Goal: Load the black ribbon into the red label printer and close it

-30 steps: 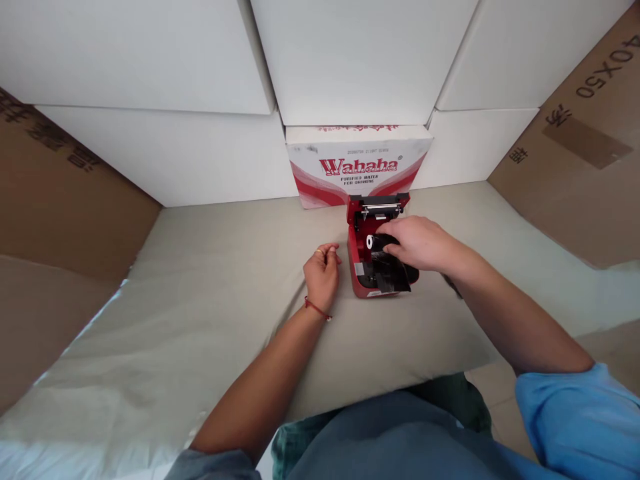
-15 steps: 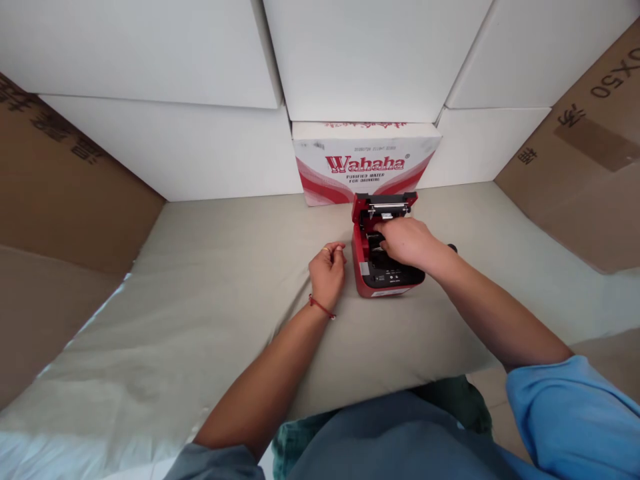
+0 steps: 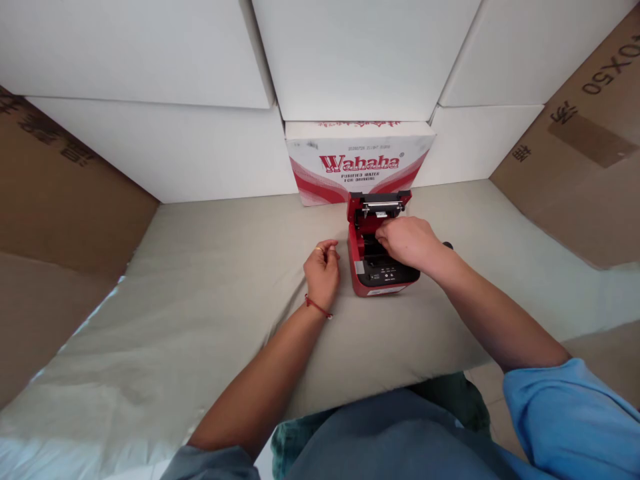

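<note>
A small red and black label printer (image 3: 387, 275) stands on the cloth with its lid (image 3: 380, 202) raised at the back. My right hand (image 3: 406, 240) reaches into its opening from the right, fingers bent and drawn together. Whatever those fingertips pinch, if anything, is hidden inside the printer. Just left of the printer, my left hand (image 3: 321, 270) rests near the cloth, its fingers curled in and the thumb against the forefinger. Nothing shows in it, and a slight gap separates it from the printer's side.
Behind the printer sits a white and red Wahaha water carton (image 3: 360, 163) against stacked white boxes (image 3: 365, 60). Brown cardboard walls (image 3: 75, 187) flank the surface on the left and right. A beige cloth (image 3: 225, 267) covers the tabletop. A small black knob (image 3: 448, 245) shows behind my right wrist.
My right fingers have curled in closer together inside the printer. The left thumb and forefinger have shifted slightly. The whole view has moved a little, while the printer stays put on the cloth.
</note>
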`<state>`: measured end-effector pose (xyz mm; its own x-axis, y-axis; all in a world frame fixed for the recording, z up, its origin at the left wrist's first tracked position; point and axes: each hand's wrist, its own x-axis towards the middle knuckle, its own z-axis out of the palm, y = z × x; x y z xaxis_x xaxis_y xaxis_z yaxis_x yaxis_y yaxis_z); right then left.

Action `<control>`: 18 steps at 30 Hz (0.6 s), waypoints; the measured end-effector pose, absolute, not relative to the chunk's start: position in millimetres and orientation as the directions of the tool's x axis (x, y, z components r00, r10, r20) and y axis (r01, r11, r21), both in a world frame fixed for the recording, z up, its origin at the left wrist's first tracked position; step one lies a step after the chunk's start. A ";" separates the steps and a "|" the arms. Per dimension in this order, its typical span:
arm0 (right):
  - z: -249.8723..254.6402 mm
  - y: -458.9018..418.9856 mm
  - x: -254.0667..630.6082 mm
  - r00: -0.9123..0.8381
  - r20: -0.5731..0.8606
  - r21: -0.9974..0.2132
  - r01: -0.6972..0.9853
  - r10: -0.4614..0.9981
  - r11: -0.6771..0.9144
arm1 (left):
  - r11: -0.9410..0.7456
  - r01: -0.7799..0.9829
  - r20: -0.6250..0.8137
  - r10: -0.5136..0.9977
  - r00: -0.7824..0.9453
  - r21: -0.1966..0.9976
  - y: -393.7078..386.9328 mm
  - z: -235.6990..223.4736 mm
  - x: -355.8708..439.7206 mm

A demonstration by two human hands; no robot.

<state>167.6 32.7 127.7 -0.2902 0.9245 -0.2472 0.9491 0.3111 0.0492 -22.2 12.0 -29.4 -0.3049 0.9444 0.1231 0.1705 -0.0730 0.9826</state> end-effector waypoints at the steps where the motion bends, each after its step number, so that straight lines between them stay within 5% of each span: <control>1: 129.7 30.7 167.9 -0.303 -0.239 0.023 0.948 0.923 0.317 | -0.089 0.179 0.143 0.938 -0.316 0.980 11.0 -27.7 -22.4; 5: 129.8 5.7 184.2 -0.442 -0.084 -0.227 0.881 0.893 0.414 | -0.217 0.253 0.293 0.902 -0.317 0.943 -2.4 -11.8 -23.5; 9: 107.1 -35.4 213.3 -0.590 0.122 -0.411 0.702 0.798 0.582 | -0.559 0.489 0.674 0.734 -0.084 0.669 -28.1 7.2 -20.1; 14: 72.9 -71.0 230.7 -0.561 0.191 -0.324 0.738 0.805 0.591 | -0.760 0.563 0.765 0.561 0.315 0.325 -52.4 15.5 -9.6; 18: 65.8 -82.7 231.1 -0.558 0.225 -0.272 0.751 0.799 0.602 | -0.789 0.590 0.789 0.468 0.399 0.169 -57.2 18.4 -5.1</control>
